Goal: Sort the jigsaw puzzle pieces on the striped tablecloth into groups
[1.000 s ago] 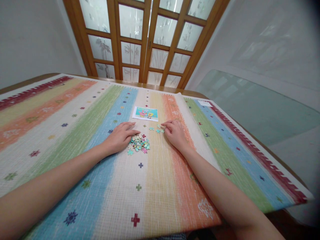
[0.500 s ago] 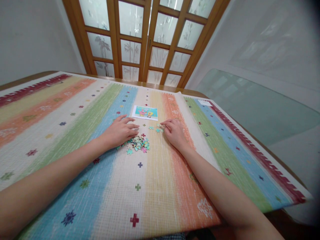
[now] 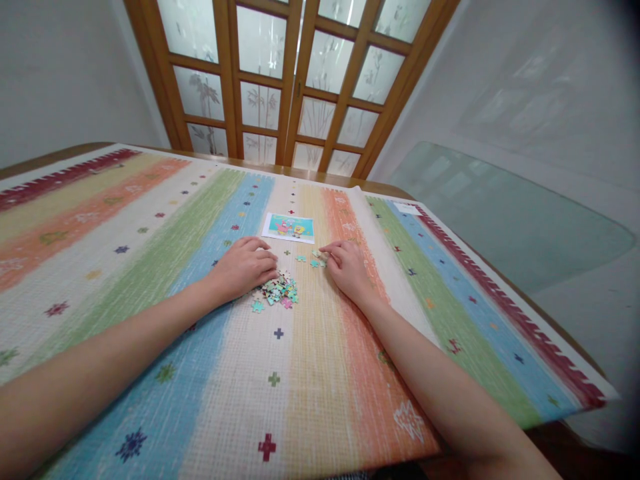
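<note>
Across the table (image 3: 340,179), a striped cloth (image 3: 320,387) covers the surface to just short of the far edge. Work on the cloth is judged to be at an early stage.

Both forearms enter from the near edge and converge. Left hand (image 3: 249,265): palm down, fingers bent and loosely grouped, fingertips at the left far side of the pile. Whether it grips a piece cannot be determined. Right hand (image 3: 347,265): rests on its outer side, thumb and index finger nearly closed, tips at the loose pieces. Whether a piece is pinched cannot be determined.

Picture card (image 3: 289,229): flat, between the hands and the cloth's far edge, cartoon figures facing up.

Pile (image 3: 277,290): on the near side of the card, partly beside the left fingers. Most puzzle pieces remain here, heaped and unsorted.

Loose pieces (image 3: 301,258): about four, mostly pale green or teal, between the card and the right fingertips. These are set apart from the pile; no joined section can be made out.
</note>
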A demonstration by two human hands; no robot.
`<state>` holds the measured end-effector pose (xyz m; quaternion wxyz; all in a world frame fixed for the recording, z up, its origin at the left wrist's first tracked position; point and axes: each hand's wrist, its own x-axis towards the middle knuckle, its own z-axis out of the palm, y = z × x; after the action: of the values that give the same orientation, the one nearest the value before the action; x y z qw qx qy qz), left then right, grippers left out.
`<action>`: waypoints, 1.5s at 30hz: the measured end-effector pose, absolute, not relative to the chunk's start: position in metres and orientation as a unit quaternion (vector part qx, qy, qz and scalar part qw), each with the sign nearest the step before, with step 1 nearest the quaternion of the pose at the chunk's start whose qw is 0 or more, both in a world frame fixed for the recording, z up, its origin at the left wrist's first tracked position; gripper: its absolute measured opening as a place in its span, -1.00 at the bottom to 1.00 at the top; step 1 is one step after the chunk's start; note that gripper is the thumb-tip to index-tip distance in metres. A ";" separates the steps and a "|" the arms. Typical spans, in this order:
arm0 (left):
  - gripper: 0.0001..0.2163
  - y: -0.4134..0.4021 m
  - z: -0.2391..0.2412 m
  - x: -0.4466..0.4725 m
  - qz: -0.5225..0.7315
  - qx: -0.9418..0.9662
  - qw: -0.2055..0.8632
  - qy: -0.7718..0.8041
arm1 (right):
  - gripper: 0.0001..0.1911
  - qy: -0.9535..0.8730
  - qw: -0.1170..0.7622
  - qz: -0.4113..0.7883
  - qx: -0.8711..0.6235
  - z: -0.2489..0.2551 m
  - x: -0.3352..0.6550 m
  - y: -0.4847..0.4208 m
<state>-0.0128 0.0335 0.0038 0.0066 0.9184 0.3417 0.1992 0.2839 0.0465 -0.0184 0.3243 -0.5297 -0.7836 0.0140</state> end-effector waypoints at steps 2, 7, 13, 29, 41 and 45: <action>-0.73 0.035 0.000 -0.010 0.203 0.912 0.019 0.355 | -0.71 -0.784 0.326 0.012 -0.528 -0.018 0.284 0.046; -0.70 0.041 -0.009 -0.009 0.185 0.918 0.067 0.344 | -0.69 -0.785 0.326 0.020 -0.527 -0.018 0.284 0.046; -0.71 0.042 -0.008 -0.019 0.169 0.923 0.068 0.340 | -0.70 -0.782 0.332 0.023 -0.528 -0.018 0.283 0.046; -0.75 0.034 -0.004 -0.021 0.190 0.918 0.021 0.347 | -0.55 -0.907 0.220 0.026 -0.358 -0.003 0.238 0.007; -0.72 0.034 -0.012 -0.022 0.195 0.915 0.052 0.349 | -0.69 -0.885 0.256 0.049 -0.385 -0.007 0.235 0.014; -0.71 0.038 -0.015 -0.023 0.213 0.914 0.077 0.338 | -0.72 -0.901 0.235 0.025 -0.363 -0.012 0.234 0.016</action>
<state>-0.0232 0.0382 -0.0152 0.0769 0.9137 0.3377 0.2127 0.2335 0.0162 -0.0115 0.2352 -0.3628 -0.9014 0.0246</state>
